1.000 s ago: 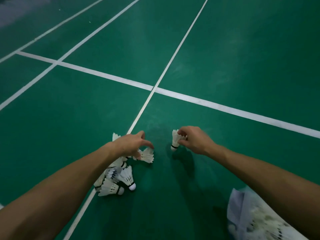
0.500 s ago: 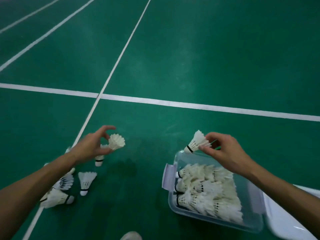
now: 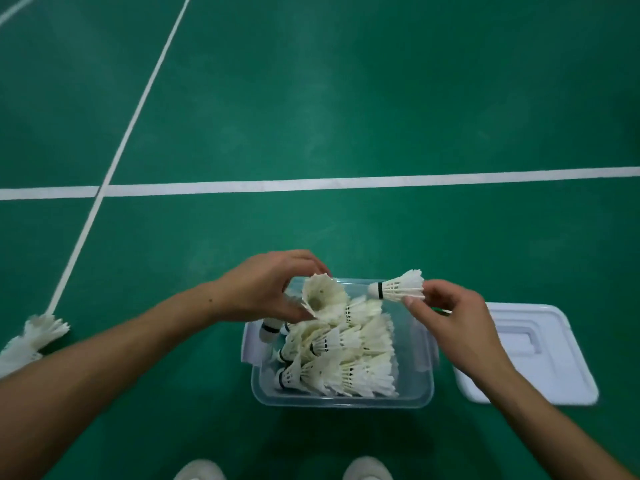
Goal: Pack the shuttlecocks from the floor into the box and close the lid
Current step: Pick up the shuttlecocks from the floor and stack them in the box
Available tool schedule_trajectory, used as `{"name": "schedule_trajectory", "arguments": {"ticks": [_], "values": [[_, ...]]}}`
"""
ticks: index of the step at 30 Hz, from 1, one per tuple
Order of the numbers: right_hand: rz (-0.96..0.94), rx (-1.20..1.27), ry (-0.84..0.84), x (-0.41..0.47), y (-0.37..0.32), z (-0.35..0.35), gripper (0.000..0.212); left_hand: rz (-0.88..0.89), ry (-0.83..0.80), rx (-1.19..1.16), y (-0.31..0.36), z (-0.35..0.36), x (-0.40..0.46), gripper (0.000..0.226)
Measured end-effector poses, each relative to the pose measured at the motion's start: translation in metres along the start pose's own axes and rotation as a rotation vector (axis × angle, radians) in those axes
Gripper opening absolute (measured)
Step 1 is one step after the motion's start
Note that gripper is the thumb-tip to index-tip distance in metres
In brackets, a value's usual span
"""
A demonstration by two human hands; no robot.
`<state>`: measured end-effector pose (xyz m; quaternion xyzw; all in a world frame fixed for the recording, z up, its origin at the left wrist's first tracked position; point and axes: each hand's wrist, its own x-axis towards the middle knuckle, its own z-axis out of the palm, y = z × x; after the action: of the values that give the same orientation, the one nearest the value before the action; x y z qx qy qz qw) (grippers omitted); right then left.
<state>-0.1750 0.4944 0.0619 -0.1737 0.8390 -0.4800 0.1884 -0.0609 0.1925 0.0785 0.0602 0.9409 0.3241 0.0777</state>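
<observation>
A clear plastic box (image 3: pixel 343 401) stands on the green court floor in front of me, holding several white shuttlecocks (image 3: pixel 346 362) laid in rows. My left hand (image 3: pixel 266 289) holds a shuttlecock (image 3: pixel 323 297) over the box's far left corner, its feather cone facing me. My right hand (image 3: pixel 446 317) pinches another shuttlecock (image 3: pixel 398 285) by its feathers above the far right side, cork pointing left. The white lid (image 3: pixel 540 358) lies flat on the floor to the right of the box. More shuttlecocks (image 3: pixel 33 337) lie on the floor at the far left edge.
White court lines (image 3: pixel 311 183) cross the green floor beyond the box. The toes of my two light shoes (image 3: pixel 367 469) show at the bottom edge, just behind the box.
Both hands have carried their shuttlecocks from the floor pile to above the box. The view has swung right, so the box sits in the centre and the pile at the left edge.
</observation>
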Motion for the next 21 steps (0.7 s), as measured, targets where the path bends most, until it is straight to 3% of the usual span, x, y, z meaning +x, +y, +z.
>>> {"name": "schedule_trajectory", "arguments": {"ticks": [7, 10, 15, 21], "values": [[0.114, -0.045, 0.198, -0.007, 0.020, 0.005, 0.006, 0.091, -0.347, 0.106, 0.017, 0.035, 0.078, 0.076], [0.122, -0.079, 0.244, -0.010, 0.023, 0.000, 0.005, 0.107, -0.381, 0.073, 0.019, 0.039, 0.098, 0.078], [0.136, -0.090, 0.226, -0.013, 0.027, -0.003, 0.002, 0.130, -0.481, 0.111, 0.020, 0.050, 0.109, 0.062], [0.120, -0.163, 0.169, -0.015, 0.017, 0.008, 0.007, 0.145, -0.422, 0.154, 0.013, 0.041, 0.094, 0.066]]}}
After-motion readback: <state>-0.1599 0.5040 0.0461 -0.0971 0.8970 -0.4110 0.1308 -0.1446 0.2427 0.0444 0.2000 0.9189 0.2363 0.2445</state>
